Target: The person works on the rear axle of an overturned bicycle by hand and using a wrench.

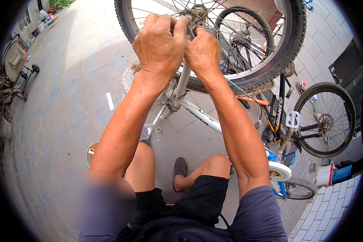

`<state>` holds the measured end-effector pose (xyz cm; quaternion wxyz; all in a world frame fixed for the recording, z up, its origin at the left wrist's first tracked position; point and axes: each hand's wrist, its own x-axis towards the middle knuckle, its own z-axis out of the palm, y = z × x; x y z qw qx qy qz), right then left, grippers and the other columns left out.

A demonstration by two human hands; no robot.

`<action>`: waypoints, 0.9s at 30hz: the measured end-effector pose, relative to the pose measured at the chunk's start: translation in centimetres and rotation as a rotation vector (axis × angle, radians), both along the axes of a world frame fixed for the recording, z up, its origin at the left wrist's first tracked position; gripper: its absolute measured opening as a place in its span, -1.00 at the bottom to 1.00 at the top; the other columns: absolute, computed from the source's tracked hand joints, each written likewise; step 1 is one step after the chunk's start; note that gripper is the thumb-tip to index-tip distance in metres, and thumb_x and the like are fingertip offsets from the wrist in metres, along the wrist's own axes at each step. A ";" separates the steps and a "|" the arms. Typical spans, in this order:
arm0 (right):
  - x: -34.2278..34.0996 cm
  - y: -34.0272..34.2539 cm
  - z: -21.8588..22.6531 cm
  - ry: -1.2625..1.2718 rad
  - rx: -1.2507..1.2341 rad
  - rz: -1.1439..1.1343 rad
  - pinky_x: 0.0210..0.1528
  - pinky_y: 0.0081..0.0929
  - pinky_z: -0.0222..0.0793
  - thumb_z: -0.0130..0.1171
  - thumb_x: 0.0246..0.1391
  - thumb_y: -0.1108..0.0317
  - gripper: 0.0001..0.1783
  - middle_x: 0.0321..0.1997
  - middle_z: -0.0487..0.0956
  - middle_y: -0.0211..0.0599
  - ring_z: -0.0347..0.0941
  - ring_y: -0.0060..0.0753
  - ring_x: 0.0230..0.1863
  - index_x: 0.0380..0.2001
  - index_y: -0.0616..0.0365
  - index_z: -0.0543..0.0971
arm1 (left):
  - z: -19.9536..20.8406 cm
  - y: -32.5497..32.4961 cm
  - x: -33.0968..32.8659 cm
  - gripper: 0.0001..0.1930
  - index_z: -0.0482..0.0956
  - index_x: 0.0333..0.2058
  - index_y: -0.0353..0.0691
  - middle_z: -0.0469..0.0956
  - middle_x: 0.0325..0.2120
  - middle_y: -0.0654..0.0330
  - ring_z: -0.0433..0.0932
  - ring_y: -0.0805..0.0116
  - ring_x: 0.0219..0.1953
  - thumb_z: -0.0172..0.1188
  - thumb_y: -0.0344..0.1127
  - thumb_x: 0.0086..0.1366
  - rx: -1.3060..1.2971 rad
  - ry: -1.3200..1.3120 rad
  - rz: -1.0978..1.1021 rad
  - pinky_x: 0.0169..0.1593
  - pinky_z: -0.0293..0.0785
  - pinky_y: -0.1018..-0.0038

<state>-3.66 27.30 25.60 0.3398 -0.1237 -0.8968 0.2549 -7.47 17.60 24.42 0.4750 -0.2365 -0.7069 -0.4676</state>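
A white bicycle stands upside down before me, its front wheel (295, 48) raised at the top. My left hand (160, 44) is closed at the upper end of the fork (183, 78), close beside the wheel hub (197, 13). Against it, my right hand (203, 50) is closed on the other side of the same fork end. Both thumbs press together near the axle, and most fingertips are hidden. A thin grey cable (242, 92) runs past my right wrist. The white frame tube (199, 115) slopes away under my right forearm.
A white mesh basket (130, 76) is behind my left forearm. To the right are a black-and-orange bicycle (279, 107) and a blue-and-white one (279, 171). A stroller (14, 60) stands far left. A round container (89, 155) sits by my left elbow, and a small ring (158, 130) lies on the paving.
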 end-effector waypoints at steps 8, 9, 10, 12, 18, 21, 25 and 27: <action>-0.1 0.1 0.0 0.003 0.005 0.010 -0.14 -0.12 0.45 0.15 0.04 -0.10 -0.40 -0.35 0.64 0.15 0.60 0.13 -0.21 -0.23 0.32 0.61 | -0.2 0.2 0.1 -0.79 0.65 -0.45 -0.27 0.53 -0.52 0.21 0.52 0.37 -0.55 0.33 -0.23 0.20 -0.022 0.088 0.035 -0.46 0.44 0.43; -0.1 0.1 -0.1 0.014 0.000 0.019 -0.14 -0.12 0.45 0.15 0.04 -0.11 -0.40 -0.35 0.64 0.15 0.60 0.13 -0.22 -0.23 0.32 0.61 | -0.3 0.1 0.0 -0.80 0.65 -0.45 -0.27 0.53 -0.52 0.21 0.53 0.37 -0.55 0.33 -0.24 0.20 -0.031 0.109 0.042 -0.46 0.44 0.43; -0.1 0.1 -0.1 0.017 0.006 0.021 -0.15 -0.12 0.45 0.14 0.04 -0.11 -0.40 -0.36 0.64 0.15 0.60 0.13 -0.23 -0.24 0.32 0.61 | -0.3 0.1 -0.1 -0.78 0.63 -0.46 -0.26 0.51 -0.51 0.18 0.54 0.28 -0.55 0.32 -0.22 0.20 -0.028 0.121 0.029 -0.47 0.45 0.39; -0.1 0.2 -0.1 0.022 0.016 0.027 -0.16 -0.11 0.46 0.14 0.05 -0.12 -0.39 -0.37 0.64 0.15 0.60 0.13 -0.24 -0.24 0.32 0.61 | -0.2 0.1 -0.2 -0.75 0.61 -0.49 -0.26 0.48 -0.49 0.11 0.56 0.11 -0.55 0.29 -0.18 0.20 -0.021 0.144 0.004 -0.47 0.47 0.31; -0.1 0.1 -0.1 0.005 0.013 0.016 -0.16 -0.12 0.46 0.18 0.01 -0.13 -0.38 -0.37 0.64 0.16 0.61 0.13 -0.24 -0.22 0.31 0.61 | 0.3 -0.4 -0.1 -0.71 0.60 -0.51 -0.29 0.48 -0.52 0.09 0.56 0.07 -0.54 0.25 -0.16 0.24 -0.111 0.060 0.020 -0.46 0.46 0.27; -0.2 0.2 -0.2 -0.009 0.006 0.014 -0.15 -0.12 0.46 0.19 -0.01 -0.13 -0.38 -0.37 0.64 0.16 0.61 0.12 -0.24 -0.21 0.32 0.61 | 0.4 -0.3 0.0 -0.70 0.60 -0.52 -0.29 0.50 -0.52 0.08 0.56 0.05 -0.54 0.26 -0.16 0.23 -0.081 0.026 0.017 -0.46 0.45 0.23; -0.5 0.4 -0.5 0.036 0.029 0.021 -0.13 -0.06 0.47 0.10 0.05 -0.27 -0.27 -0.44 0.63 0.14 0.61 0.15 -0.28 -0.34 0.36 0.60 | 0.5 -0.2 0.3 -0.71 0.63 -0.49 -0.27 0.52 -0.53 0.16 0.53 0.19 -0.52 0.27 -0.14 0.24 -0.068 -0.026 0.035 -0.40 0.42 0.29; -0.4 0.4 -0.5 0.041 0.038 0.025 -0.14 -0.06 0.47 0.10 0.05 -0.26 -0.28 -0.44 0.63 0.14 0.61 0.15 -0.28 -0.33 0.36 0.59 | 0.4 -0.1 0.4 -0.74 0.64 -0.47 -0.27 0.52 -0.53 0.17 0.53 0.20 -0.52 0.27 -0.17 0.23 -0.063 -0.013 0.045 -0.41 0.42 0.31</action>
